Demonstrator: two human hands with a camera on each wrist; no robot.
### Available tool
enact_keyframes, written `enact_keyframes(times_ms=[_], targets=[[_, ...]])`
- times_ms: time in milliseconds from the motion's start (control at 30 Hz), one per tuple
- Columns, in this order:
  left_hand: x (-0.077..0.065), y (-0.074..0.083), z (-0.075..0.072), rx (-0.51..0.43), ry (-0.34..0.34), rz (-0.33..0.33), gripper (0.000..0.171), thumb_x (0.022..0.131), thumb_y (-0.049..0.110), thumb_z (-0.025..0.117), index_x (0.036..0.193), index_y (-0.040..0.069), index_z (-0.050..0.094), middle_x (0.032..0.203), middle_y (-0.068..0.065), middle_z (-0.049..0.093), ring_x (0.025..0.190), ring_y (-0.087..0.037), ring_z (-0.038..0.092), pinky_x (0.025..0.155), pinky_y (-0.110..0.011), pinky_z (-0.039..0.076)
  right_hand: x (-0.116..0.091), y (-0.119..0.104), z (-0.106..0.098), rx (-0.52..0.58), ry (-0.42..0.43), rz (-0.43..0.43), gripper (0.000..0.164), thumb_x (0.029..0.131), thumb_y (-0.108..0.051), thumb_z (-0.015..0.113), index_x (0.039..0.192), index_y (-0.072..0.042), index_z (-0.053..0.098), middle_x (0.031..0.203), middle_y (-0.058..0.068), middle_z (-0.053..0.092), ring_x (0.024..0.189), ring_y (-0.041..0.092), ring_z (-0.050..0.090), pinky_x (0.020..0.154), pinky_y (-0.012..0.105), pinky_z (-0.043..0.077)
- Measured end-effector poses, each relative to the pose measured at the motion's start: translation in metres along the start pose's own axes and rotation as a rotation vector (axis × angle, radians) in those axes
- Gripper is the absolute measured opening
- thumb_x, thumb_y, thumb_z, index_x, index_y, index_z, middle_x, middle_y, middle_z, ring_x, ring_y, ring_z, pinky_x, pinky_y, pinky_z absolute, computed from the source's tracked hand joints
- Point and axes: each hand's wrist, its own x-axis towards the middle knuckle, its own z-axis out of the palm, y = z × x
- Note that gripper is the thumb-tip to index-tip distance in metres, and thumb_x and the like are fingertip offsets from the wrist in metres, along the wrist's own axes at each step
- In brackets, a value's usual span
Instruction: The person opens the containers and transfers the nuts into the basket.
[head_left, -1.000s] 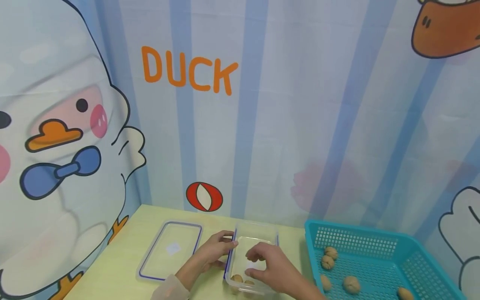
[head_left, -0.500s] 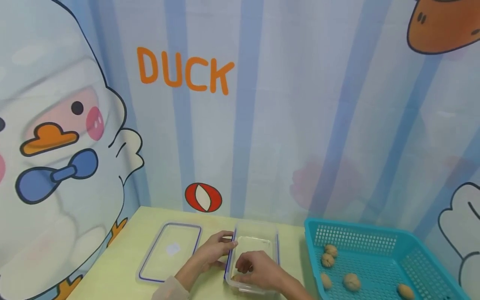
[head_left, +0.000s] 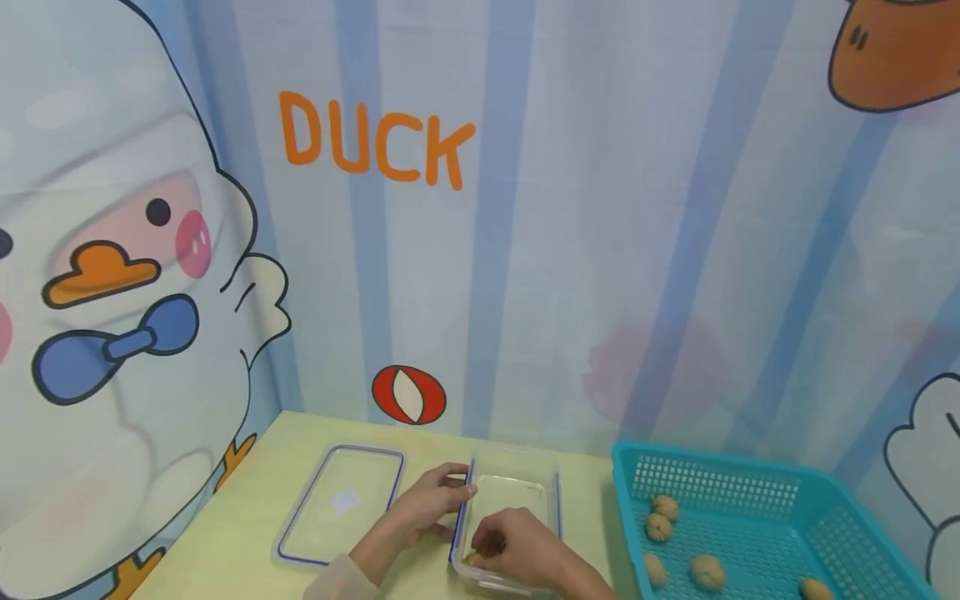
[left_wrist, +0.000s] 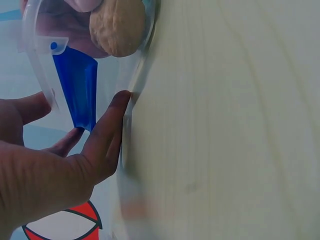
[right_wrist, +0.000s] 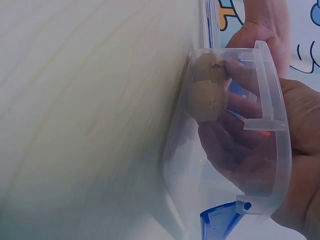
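Observation:
A clear plastic food box [head_left: 558, 504] with blue side clips stands on the pale table. My left hand [head_left: 426, 505] holds its left wall, thumb at the rim and fingers along the outside. Inside the box's near end, my right hand [head_left: 517, 546] has its thumb and fingers around walnuts. Through the clear end wall, the right wrist view shows one walnut [right_wrist: 206, 101] beside another walnut [right_wrist: 212, 66], which the thumb touches. The left wrist view shows a walnut [left_wrist: 119, 27] low in the box near the right fingers. In the head view the right hand mostly hides them.
The box's clear lid [head_left: 343, 500], edged with a blue seal, lies flat to the left. A turquoise basket [head_left: 626, 492] on the right holds several walnuts, including one walnut [head_left: 707, 572] near the front. A duck-print curtain [head_left: 555, 250] hangs behind the table.
My right hand has lowered from above the box to its near end, closing its fingers around the walnuts. The left hand keeps its hold on the box wall.

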Motion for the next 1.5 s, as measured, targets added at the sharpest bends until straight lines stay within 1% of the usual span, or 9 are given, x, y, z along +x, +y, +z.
enact_keyframes(times_ms=[133,367,500,667,867,1067,1267,1367,1500], targets=[[0.001,0.0,-0.001,0.01,-0.002,-0.001,0.061,0.104,0.024,0.069,0.154,-0.001,0.046,0.142,-0.023,0.058,0.129,-0.045,0.059,0.079,-0.052,0.063,0.001,0.0,0.0,-0.011,0.002,-0.013,0.006,0.09,-0.005,0.084,0.09,-0.004,0.078,0.081,-0.003,0.075,0.073,-0.002,0.064,0.071,0.021,0.056],[0.008,-0.006,-0.003,-0.02,0.004,-0.024,0.06,0.101,0.025,0.072,0.153,0.004,0.05,0.141,-0.019,0.059,0.129,-0.042,0.059,0.081,-0.052,0.062,0.001,0.003,0.001,0.01,-0.029,0.004,0.006,0.094,-0.008,0.081,0.097,-0.003,0.08,0.086,-0.003,0.076,0.076,0.001,0.066,0.073,0.022,0.057],[0.005,-0.004,-0.004,-0.017,-0.007,-0.013,0.06,0.102,0.025,0.071,0.153,0.002,0.048,0.142,-0.022,0.058,0.13,-0.044,0.059,0.083,-0.055,0.062,0.001,0.004,0.002,0.009,-0.017,-0.012,0.006,0.094,-0.009,0.081,0.096,-0.004,0.079,0.086,-0.003,0.075,0.077,0.0,0.065,0.074,0.023,0.056],[0.002,-0.001,-0.002,-0.013,-0.02,-0.003,0.061,0.103,0.023,0.07,0.153,-0.001,0.046,0.145,-0.024,0.056,0.131,-0.046,0.057,0.085,-0.058,0.061,-0.001,0.004,0.002,-0.04,0.032,-0.048,0.007,0.093,-0.011,0.083,0.096,-0.007,0.077,0.087,-0.004,0.074,0.077,-0.001,0.063,0.073,0.023,0.056],[0.001,0.0,-0.002,-0.008,-0.016,-0.006,0.061,0.104,0.023,0.069,0.154,-0.002,0.045,0.143,-0.023,0.057,0.131,-0.044,0.058,0.084,-0.058,0.061,0.0,0.001,0.003,-0.133,0.109,-0.08,0.011,0.09,-0.01,0.085,0.095,-0.012,0.075,0.088,-0.008,0.066,0.078,0.001,0.06,0.071,0.022,0.054],[0.001,0.0,0.0,-0.005,-0.027,0.006,0.061,0.105,0.023,0.068,0.155,-0.002,0.043,0.144,-0.024,0.056,0.132,-0.047,0.056,0.085,-0.059,0.061,-0.005,-0.006,0.0,-0.227,0.162,-0.112,0.013,0.088,-0.006,0.084,0.095,-0.01,0.074,0.09,-0.007,0.064,0.083,0.003,0.063,0.075,0.021,0.056],[0.001,0.001,0.002,0.001,-0.019,0.002,0.06,0.105,0.023,0.067,0.154,-0.002,0.044,0.145,-0.025,0.056,0.133,-0.049,0.056,0.087,-0.061,0.06,-0.011,-0.016,-0.014,-0.176,0.204,-0.081,0.007,0.092,-0.007,0.08,0.097,-0.009,0.075,0.092,-0.003,0.067,0.084,0.007,0.067,0.077,0.03,0.06],[0.002,0.001,0.002,0.005,-0.016,0.001,0.06,0.105,0.022,0.067,0.154,-0.003,0.044,0.145,-0.025,0.056,0.133,-0.049,0.056,0.087,-0.061,0.06,-0.016,-0.024,-0.027,-0.17,0.21,-0.057,0.009,0.093,-0.01,0.081,0.099,-0.01,0.075,0.094,-0.005,0.068,0.085,0.006,0.067,0.079,0.033,0.061],[0.004,0.001,0.001,0.007,-0.013,0.006,0.059,0.105,0.022,0.067,0.154,-0.002,0.044,0.145,-0.025,0.056,0.132,-0.049,0.056,0.086,-0.06,0.06,-0.025,-0.042,-0.046,-0.184,0.229,-0.057,0.015,0.093,-0.014,0.083,0.105,-0.013,0.075,0.101,-0.006,0.07,0.088,0.007,0.068,0.082,0.032,0.06]])
